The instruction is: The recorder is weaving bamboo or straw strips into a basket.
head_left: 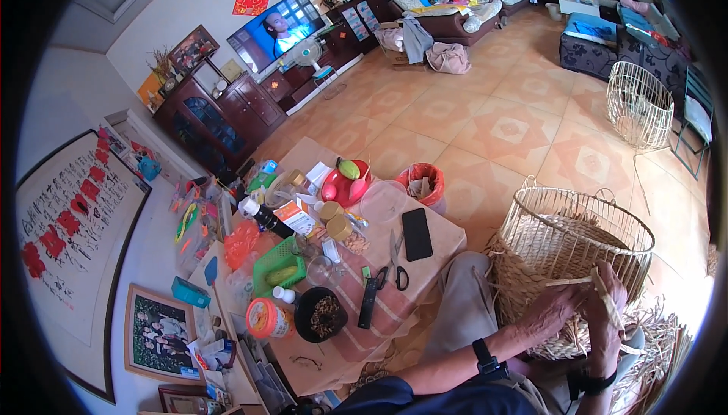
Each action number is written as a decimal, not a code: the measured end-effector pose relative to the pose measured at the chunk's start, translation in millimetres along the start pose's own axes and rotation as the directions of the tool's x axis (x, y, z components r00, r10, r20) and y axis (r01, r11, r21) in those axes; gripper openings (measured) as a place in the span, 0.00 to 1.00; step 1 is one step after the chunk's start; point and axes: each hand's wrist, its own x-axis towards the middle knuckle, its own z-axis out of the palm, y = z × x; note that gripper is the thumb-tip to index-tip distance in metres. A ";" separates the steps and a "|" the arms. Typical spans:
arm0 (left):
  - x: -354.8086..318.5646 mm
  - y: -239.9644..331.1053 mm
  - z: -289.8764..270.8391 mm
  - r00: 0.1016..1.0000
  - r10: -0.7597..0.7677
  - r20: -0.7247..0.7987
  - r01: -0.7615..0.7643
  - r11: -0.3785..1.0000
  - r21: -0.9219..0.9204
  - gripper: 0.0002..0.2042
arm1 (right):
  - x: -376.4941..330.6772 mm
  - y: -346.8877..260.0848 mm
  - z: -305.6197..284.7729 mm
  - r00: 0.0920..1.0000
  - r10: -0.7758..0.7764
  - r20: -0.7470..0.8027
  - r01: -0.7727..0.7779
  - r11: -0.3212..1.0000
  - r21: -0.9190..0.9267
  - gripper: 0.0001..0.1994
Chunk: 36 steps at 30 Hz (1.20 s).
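Observation:
A half-woven basket stands before my knees, with braided straw around its lower part and bare wire ribs and a hoop above. At its near side my left hand and my right hand meet, both closed. Between them runs a pale flat straw strip, one part pointing left and another crossing the back of my right hand. The fingertips partly hide each other, so the exact grip is unclear. Loose straw lies heaped on the floor beside the basket.
The table at my left bears scissors, a black phone, a dark bowl, a green basket and several jars. Behind it stands a red-lined bin. A bare wire frame stands farther right.

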 end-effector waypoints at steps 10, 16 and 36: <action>5.0 -4.3 -1.5 1.000 -0.024 -0.011 0.024 0.998 -0.060 0.22 | -54.4 40.8 11.9 0.824 0.567 0.005 -0.263 0.374 0.889 0.18; 13.5 -1.2 22.5 0.987 -0.010 -0.161 0.036 0.987 0.156 0.14 | -87.7 64.9 18.3 0.817 0.521 0.248 -0.262 -0.047 0.964 0.17; 6.6 24.8 -31.3 0.983 0.130 -0.132 -0.087 0.953 0.290 0.13 | -89.8 39.1 -17.9 0.789 0.463 0.403 -0.518 0.152 0.842 0.09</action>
